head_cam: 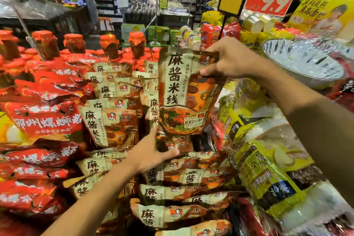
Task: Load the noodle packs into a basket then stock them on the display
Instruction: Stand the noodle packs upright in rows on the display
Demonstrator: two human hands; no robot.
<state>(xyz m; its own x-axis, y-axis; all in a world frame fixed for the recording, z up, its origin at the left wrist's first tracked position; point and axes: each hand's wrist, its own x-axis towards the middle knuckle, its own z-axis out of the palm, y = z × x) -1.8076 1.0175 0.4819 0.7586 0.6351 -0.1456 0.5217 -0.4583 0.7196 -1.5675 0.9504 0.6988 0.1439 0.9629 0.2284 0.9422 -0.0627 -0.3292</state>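
Right hand (228, 59) has the noodle pack (187, 90) pinched at its top right corner, thumb on the front face, fingers curled over the top edge. Left hand (153, 151) sits at the pack's 7 o'clock, thumb up against the bottom left corner and fingers spread flat on the stacked packs (113, 120) underneath, not really gripping anything.

So the pack is upright, long axis running 12 to 6, printed face toward me, hanging just over the middle of the display. The same beige packs are piled below it and off toward 9 o'clock, and red packs (46, 119) are further out at 9. Yellow bags (262, 174) crowd in at 3 to 4 o'clock.

My guess is it needs to go straight down toward 6 into the gap in the pile right under it, where the left hand is already waiting. Right hand carries the weight, left is nearer the landing spot, so left steers the bottom edge. No basket anywhere in view.
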